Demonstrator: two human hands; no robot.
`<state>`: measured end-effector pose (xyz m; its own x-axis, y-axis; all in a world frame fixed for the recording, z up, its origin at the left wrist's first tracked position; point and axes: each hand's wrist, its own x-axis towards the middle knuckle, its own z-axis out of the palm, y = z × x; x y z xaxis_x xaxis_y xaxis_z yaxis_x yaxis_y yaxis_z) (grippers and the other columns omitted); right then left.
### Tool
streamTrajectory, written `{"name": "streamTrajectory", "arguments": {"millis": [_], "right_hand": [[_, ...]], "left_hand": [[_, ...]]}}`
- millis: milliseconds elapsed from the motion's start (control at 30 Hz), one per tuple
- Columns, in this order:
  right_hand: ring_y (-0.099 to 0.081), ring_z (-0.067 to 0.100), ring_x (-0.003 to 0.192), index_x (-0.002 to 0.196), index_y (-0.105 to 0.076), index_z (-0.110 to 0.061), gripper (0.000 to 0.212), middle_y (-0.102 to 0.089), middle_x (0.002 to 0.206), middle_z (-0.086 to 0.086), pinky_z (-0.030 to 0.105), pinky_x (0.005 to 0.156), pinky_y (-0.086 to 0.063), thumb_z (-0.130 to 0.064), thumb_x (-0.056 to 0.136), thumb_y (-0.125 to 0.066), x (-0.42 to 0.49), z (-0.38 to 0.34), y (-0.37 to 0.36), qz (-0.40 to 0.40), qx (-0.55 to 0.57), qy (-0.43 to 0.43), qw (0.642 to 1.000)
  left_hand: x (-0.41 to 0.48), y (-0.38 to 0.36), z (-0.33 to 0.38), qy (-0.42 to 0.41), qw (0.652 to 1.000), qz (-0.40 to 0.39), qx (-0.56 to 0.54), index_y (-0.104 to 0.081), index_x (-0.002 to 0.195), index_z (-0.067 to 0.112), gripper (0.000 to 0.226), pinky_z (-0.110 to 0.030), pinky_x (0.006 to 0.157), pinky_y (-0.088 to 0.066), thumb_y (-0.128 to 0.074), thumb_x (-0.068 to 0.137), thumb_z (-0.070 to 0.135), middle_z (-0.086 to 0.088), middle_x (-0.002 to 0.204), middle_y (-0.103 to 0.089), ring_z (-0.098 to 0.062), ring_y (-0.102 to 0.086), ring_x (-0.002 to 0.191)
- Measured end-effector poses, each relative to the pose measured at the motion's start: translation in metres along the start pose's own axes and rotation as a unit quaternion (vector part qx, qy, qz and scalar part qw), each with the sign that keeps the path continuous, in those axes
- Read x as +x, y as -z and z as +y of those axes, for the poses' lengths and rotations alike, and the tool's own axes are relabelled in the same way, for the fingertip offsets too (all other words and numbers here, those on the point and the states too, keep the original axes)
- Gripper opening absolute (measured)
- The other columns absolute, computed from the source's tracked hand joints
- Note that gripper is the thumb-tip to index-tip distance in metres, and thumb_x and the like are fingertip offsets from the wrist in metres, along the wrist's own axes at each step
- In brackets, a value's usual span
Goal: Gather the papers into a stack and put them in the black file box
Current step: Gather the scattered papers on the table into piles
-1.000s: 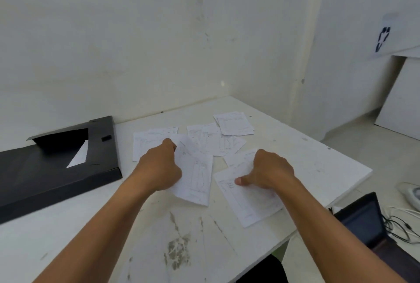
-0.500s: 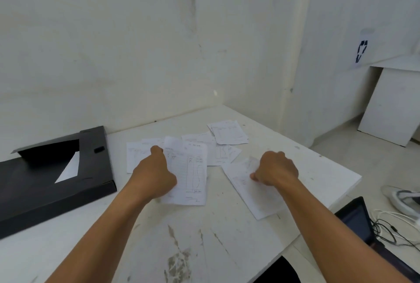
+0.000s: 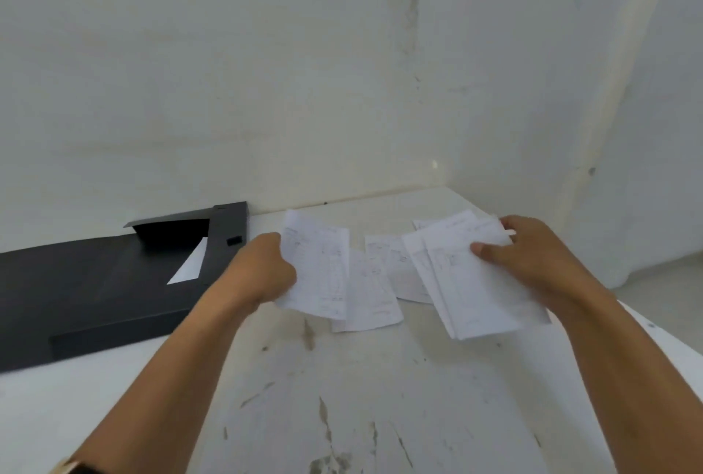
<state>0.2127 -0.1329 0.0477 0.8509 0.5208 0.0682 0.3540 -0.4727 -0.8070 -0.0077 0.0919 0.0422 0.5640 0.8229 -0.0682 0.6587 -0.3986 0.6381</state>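
Observation:
My left hand (image 3: 262, 268) grips a printed white sheet (image 3: 319, 268) lifted off the table, just right of the black file box (image 3: 95, 291). My right hand (image 3: 532, 260) holds a small fan of sheets (image 3: 468, 283), thumb on top. Between my hands two more loose papers (image 3: 372, 291) lie flat on the white table (image 3: 361, 397). The file box lies flat at the left with its end flap raised, and a white sheet corner (image 3: 188, 264) shows in its opening.
The table stands in a corner, with white walls behind and to the right. Its right edge runs close to my right forearm, with floor beyond. The table's near surface is scuffed.
Both hands have lifted papers off the table; the right hand picked up more sheets from the far side. The camera view swung left and tilted up.

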Motion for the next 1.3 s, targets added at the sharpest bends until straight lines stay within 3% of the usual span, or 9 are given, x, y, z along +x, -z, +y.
{"name": "streamTrajectory", "arguments": {"millis": [100, 233, 367, 500, 867, 1067, 1133, 1233, 1300], "right_hand": [[-0.069, 0.022, 0.079, 0.095, -0.072, -0.011, 0.014, -0.074, 0.097, 0.008, 0.031, 0.064, -0.053, -0.021, 0.085, -0.073, 0.027, -0.011, -0.022, -0.027, 0.117, -0.011, 0.993], [-0.067, 0.029, 0.092, 0.105, -0.071, -0.009, 0.022, -0.072, 0.108, 0.012, 0.037, 0.079, -0.054, -0.023, 0.087, -0.07, 0.056, -0.004, -0.069, -0.017, 0.135, -0.029, 0.99], [-0.059, 0.035, 0.117, 0.133, -0.057, -0.008, 0.049, -0.062, 0.131, 0.014, 0.042, 0.098, -0.047, -0.033, 0.091, -0.063, 0.055, 0.01, -0.097, 0.016, 0.001, -0.016, 1.0], [-0.058, 0.037, 0.115, 0.136, -0.051, -0.01, 0.045, -0.062, 0.128, 0.014, 0.039, 0.089, -0.047, -0.032, 0.096, -0.053, 0.044, 0.011, -0.106, 0.06, -0.162, 0.067, 0.983], [-0.064, 0.033, 0.094, 0.117, -0.059, -0.013, 0.028, -0.069, 0.104, 0.011, 0.031, 0.067, -0.042, -0.028, 0.094, -0.058, 0.037, 0.014, -0.109, 0.059, -0.184, 0.109, 0.975], [-0.063, 0.036, 0.099, 0.121, -0.057, -0.013, 0.031, -0.069, 0.107, 0.013, 0.036, 0.074, -0.047, -0.029, 0.094, -0.058, 0.043, 0.019, -0.103, 0.083, -0.16, 0.098, 0.979], [-0.063, 0.037, 0.1, 0.123, -0.057, -0.013, 0.033, -0.069, 0.109, 0.013, 0.036, 0.075, -0.047, -0.028, 0.094, -0.057, 0.044, 0.019, -0.102, 0.095, -0.156, 0.097, 0.978], [-0.064, 0.035, 0.099, 0.123, -0.057, -0.013, 0.033, -0.069, 0.109, 0.012, 0.033, 0.071, -0.044, -0.026, 0.093, -0.057, 0.042, 0.019, -0.102, 0.094, -0.159, 0.091, 0.979], [-0.065, 0.032, 0.096, 0.12, -0.058, -0.013, 0.031, -0.069, 0.106, 0.01, 0.03, 0.068, -0.042, -0.024, 0.091, -0.057, 0.04, 0.02, -0.103, 0.086, -0.166, 0.088, 0.978]], "left_hand": [[0.005, -0.021, 0.009, 0.027, 0.997, 0.016, -0.069, -0.061, 0.108, 0.003, 0.021, -0.033, 0.075, -0.051, -0.059, 0.088, 0.007, -0.012, 0.104, -0.065, -0.03, -0.062, 0.096], [0.004, -0.081, 0.02, 0.061, 0.995, 0.027, -0.079, -0.06, 0.12, 0.006, 0.037, -0.033, 0.093, -0.05, -0.064, 0.086, 0.02, -0.013, 0.124, -0.064, -0.033, -0.061, 0.112], [-0.003, -0.116, 0.025, 0.07, 0.993, 0.074, 0.052, -0.058, 0.116, 0.016, 0.037, -0.03, 0.082, -0.05, -0.067, 0.085, 0.035, -0.004, 0.118, -0.066, -0.025, -0.064, 0.107], [-0.002, -0.126, 0.032, 0.081, 0.977, 0.093, 0.174, -0.051, 0.129, 0.016, 0.059, -0.038, 0.099, -0.041, -0.069, 0.084, 0.05, -0.01, 0.133, -0.05, -0.031, -0.047, 0.124], [-0.002, -0.121, 0.046, 0.102, 0.981, 0.067, 0.148, -0.055, 0.12, 0.014, 0.043, -0.037, 0.096, -0.049, -0.071, 0.08, 0.019, -0.007, 0.118, -0.064, -0.029, -0.059, 0.111], [-0.005, -0.107, 0.051, 0.068, 0.99, 0.11, 0.059, -0.017, 0.152, 0.009, 0.083, -0.031, 0.069, -0.048, -0.064, 0.084, 0.001, -0.011, 0.11, -0.066, -0.029, -0.066, 0.098], [0.002, -0.098, 0.056, 0.056, 0.99, 0.11, 0.063, -0.033, 0.142, 0.008, 0.063, -0.031, 0.066, -0.045, -0.063, 0.086, 0.005, -0.01, 0.11, -0.065, -0.028, -0.064, 0.094], [0.015, -0.093, 0.06, 0.041, 0.989, 0.094, 0.111, -0.052, 0.09, 0.011, 0.008, -0.027, 0.065, -0.043, -0.059, 0.088, 0.006, -0.007, 0.1, -0.063, -0.021, -0.055, 0.08], [0.022, -0.098, 0.06, 0.036, 0.987, 0.072, 0.14, -0.053, 0.082, 0.011, 0.009, -0.027, 0.073, -0.051, -0.059, 0.084, 0.005, -0.006, 0.098, -0.062, -0.023, -0.058, 0.085]]}}
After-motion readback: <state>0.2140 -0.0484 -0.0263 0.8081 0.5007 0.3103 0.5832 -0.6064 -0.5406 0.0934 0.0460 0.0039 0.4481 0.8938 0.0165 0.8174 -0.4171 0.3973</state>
